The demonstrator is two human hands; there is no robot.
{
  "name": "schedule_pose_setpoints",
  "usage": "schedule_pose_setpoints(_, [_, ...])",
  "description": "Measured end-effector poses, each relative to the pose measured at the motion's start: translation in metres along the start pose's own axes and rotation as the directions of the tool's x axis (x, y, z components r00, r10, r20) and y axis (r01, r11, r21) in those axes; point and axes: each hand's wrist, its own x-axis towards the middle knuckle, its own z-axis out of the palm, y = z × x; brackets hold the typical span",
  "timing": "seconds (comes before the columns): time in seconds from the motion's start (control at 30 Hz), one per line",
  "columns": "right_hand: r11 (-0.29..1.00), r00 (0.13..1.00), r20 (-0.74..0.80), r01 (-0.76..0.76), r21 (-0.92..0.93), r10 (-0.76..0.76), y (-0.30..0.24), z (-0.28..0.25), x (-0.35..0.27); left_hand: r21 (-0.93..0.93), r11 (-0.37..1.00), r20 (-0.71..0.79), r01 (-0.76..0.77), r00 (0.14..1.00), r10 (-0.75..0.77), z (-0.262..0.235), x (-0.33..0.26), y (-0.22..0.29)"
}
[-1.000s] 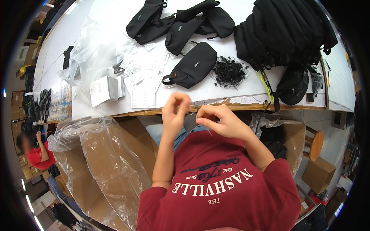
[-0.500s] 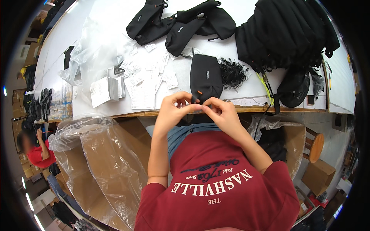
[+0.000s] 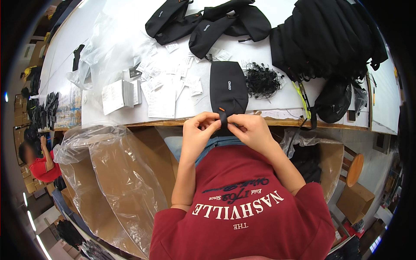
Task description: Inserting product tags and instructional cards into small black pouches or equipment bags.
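A black fabric pouch (image 3: 226,89) with a small pale logo lies at the table's front edge, in front of my body. From its near end a black strap loop (image 3: 223,120) with a small orange tab hangs over the edge. My left hand (image 3: 196,133) pinches the loop's left side between thumb and fingers. On the other side, my right hand (image 3: 255,131) pinches the loop with closed fingertips. Any thin cord between the fingertips is too small to make out. Just right of the pouch lies a tangled heap of black cords (image 3: 262,81).
Printed white tags (image 3: 161,97) and a stack of cards (image 3: 116,99) lie left of the pouch, beside clear plastic (image 3: 115,47). More black pouches (image 3: 212,32) and a big black pile (image 3: 325,41) are farther back. Plastic-lined boxes (image 3: 117,186) stand below the edge. Another person (image 3: 43,167) is far left.
Both hands stay at the strap loop and the fingers have shifted slightly. The loop now hangs straighter between them, and the pouch has turned a little and moved slightly left.
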Motion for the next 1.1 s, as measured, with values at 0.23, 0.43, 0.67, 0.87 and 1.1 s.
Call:
schedule_pose_setpoints(0.23, [0.988,0.994,-0.046,0.096,-0.123,-0.102,-0.002,0.002,-0.002,0.192,0.963,-0.068,-0.191,0.976,0.207,0.004,-0.002,-0.001])
schedule_pose_setpoints(0.43, [0.896,0.983,0.031,-0.179,0.407,0.182,-0.008,-0.008,0.002,0.055,0.936,-0.237,-0.348,0.906,0.351,0.006,-0.002,-0.007])
schedule_pose_setpoints(0.67, [0.638,0.978,0.046,-0.167,0.752,0.203,-0.012,-0.022,0.002,-0.222,0.938,-0.236,-0.265,0.948,0.212,0.006,-0.019,0.010])
schedule_pose_setpoints(0.87, [0.613,0.976,0.156,-0.218,0.759,0.153,-0.018,-0.018,-0.001,-0.108,0.966,-0.117,-0.235,0.968,0.223,0.015,-0.022,0.008])
schedule_pose_setpoints(1.1, [0.621,0.975,0.160,-0.221,0.752,0.154,-0.017,-0.007,0.000,-0.014,0.968,-0.056,-0.252,0.966,0.251,0.016,-0.021,0.011])
